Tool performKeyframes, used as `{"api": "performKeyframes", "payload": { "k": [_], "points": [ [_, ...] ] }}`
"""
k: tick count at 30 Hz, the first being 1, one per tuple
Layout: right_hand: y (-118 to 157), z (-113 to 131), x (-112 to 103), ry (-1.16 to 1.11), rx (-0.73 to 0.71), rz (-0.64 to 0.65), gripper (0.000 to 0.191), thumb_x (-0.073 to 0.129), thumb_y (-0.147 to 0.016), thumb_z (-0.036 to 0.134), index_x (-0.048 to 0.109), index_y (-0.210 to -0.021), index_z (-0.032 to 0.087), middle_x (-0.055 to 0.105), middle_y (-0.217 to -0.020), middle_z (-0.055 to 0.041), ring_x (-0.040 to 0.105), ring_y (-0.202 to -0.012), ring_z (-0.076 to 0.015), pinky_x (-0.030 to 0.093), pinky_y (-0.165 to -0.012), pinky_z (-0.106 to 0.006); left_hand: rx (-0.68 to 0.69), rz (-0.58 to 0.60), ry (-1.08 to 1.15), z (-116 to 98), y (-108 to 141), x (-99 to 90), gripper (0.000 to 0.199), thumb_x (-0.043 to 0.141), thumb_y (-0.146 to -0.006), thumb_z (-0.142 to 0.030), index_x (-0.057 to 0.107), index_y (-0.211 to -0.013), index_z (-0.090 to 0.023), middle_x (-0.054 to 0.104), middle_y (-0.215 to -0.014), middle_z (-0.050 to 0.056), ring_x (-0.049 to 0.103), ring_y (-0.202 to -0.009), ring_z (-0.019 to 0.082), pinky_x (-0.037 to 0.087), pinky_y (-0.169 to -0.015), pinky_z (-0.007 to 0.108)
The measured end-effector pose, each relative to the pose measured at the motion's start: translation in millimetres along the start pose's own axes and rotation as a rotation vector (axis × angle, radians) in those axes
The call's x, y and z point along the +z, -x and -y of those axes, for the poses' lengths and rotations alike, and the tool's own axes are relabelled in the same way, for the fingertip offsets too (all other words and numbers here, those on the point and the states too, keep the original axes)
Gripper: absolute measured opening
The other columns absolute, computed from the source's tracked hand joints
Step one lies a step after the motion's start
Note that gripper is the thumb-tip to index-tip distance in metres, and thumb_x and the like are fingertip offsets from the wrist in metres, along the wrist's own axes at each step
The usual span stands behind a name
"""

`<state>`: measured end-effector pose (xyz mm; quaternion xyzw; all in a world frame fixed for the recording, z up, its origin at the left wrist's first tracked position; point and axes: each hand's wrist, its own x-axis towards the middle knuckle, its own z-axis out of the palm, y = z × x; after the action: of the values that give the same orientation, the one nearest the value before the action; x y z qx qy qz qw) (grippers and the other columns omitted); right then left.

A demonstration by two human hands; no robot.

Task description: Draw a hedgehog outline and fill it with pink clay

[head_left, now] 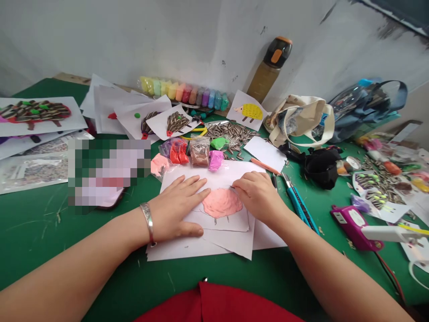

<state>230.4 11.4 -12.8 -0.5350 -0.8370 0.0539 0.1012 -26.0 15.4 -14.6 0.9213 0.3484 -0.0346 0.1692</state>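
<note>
A flattened patch of pink clay (223, 202) fills an oval body on a sheet of white drawing paper (231, 225), with short pencilled legs under it. My left hand (179, 205), a silver bracelet at its wrist, lies spread on the paper, its index fingertip at the clay's left edge. At the clay's upper right edge, the fingers of my right hand (256, 194) are closed together. Whatever they pinch is too small or hidden to make out. Just above the hands are packets of brown clay (200, 151) and red clay (178, 152).
Sunflower seeds (231, 134) lie piled behind the packets. An orange pencil (264, 165) and a blue utility knife (299, 203) rest right of my right hand. A bottle (270, 69) leans against the wall. A magenta glue gun (357, 228) lies at right, finished seed pictures (36, 114) at left.
</note>
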Motion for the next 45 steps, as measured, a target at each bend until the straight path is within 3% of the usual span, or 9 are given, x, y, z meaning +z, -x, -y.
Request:
{"api": "performKeyframes", "payload": {
  "k": [10,22,32,45],
  "points": [
    [12,11,2,0.029,0.135,-0.006,0.020,0.052,-0.088,0.014,0.071,-0.088,0.020,0.063,-0.082,-0.0050,0.055,-0.087,-0.0214,0.031,-0.079,-0.034,0.003,-0.025,-0.027,0,0,1.9,0.084,0.057,-0.078,-0.067,0.035,-0.146,-0.022,0.022,-0.157,0.011,0.018,-0.144,0.030,0.010,-0.115,0.046],
    [14,13,2,0.014,0.105,0.001,0.020,0.052,-0.087,0.014,0.071,-0.090,0.020,0.063,-0.082,-0.0048,0.053,-0.086,-0.0209,0.031,-0.076,-0.033,0.006,-0.027,0.003,1,0,2.9,0.083,0.056,-0.078,-0.066,0.034,-0.146,-0.023,0.020,-0.157,0.010,0.016,-0.144,0.030,0.010,-0.115,0.047],
    [20,11,-2,0.020,0.150,0.001,0.021,0.051,-0.088,0.015,0.071,-0.087,0.020,0.063,-0.080,-0.0043,0.054,-0.084,-0.0202,0.031,-0.074,-0.033,0.013,0.015,-0.009,4,-1,3.2,0.086,0.057,-0.078,-0.067,0.031,-0.148,-0.022,0.018,-0.158,0.011,0.014,-0.144,0.030,0.009,-0.116,0.048],
    [23,11,-3,0.025,0.194,0.010,0.020,0.049,-0.085,0.014,0.067,-0.083,0.020,0.063,-0.078,-0.0046,0.054,-0.080,-0.0203,0.031,-0.070,-0.033,0.007,-0.013,0.003,2,-1,4.1,0.084,0.057,-0.079,-0.066,0.033,-0.147,-0.023,0.018,-0.157,0.011,0.014,-0.144,0.030,0.008,-0.116,0.047]
  ]
}}
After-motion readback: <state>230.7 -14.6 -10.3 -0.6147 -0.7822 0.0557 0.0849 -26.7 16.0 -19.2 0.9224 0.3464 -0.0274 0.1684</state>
